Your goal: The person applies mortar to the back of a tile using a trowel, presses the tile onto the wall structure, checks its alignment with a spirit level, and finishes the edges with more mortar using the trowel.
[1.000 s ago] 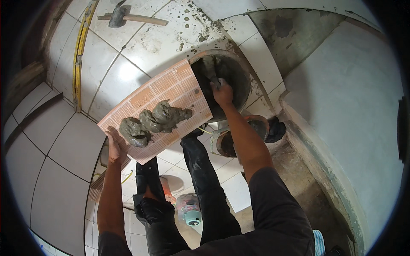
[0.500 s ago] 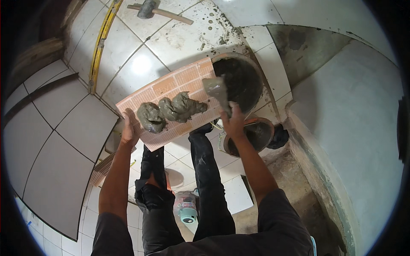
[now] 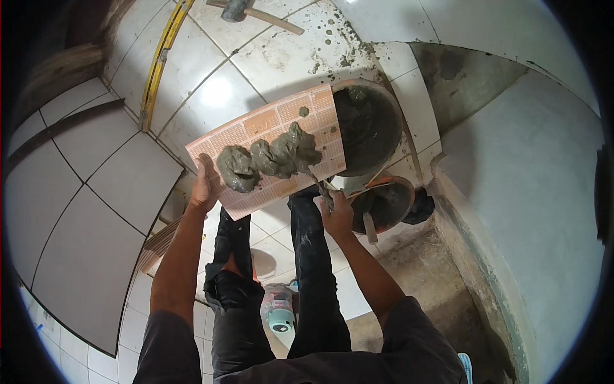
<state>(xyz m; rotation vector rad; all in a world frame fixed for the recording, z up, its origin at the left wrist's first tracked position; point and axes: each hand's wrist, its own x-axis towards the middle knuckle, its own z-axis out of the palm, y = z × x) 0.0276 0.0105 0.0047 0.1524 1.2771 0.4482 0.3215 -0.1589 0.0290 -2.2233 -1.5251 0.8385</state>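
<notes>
My left hand [image 3: 203,185] grips the left edge of a tile [image 3: 320,105], its ribbed orange back facing up and slightly tilted. Lumps of wet grey mortar [image 3: 275,157] lie in a row across the middle of it, with small blobs near the right end. In my right hand [image 3: 337,214] is a trowel [image 3: 322,185], its mortar-coated blade seen nearly edge-on at the right end of the row. Just past the tile's right edge stands a large tub [image 3: 398,121] of dark mortar, partly covered by the tile.
A smaller bucket [image 3: 410,203] with a handled tool [image 3: 369,228] in it stands below the tub. On the tiled floor lie a yellow spirit level [image 3: 155,70] and a mallet [image 3: 268,19]. A lidded jug [image 3: 280,319] is between my legs. Large white tiles [image 3: 89,230] lean at left.
My right hand has brought the trowel down and slightly left, from above the tile to the mortar's right end. More mortar is heaped there. The small bucket's tool has come into view.
</notes>
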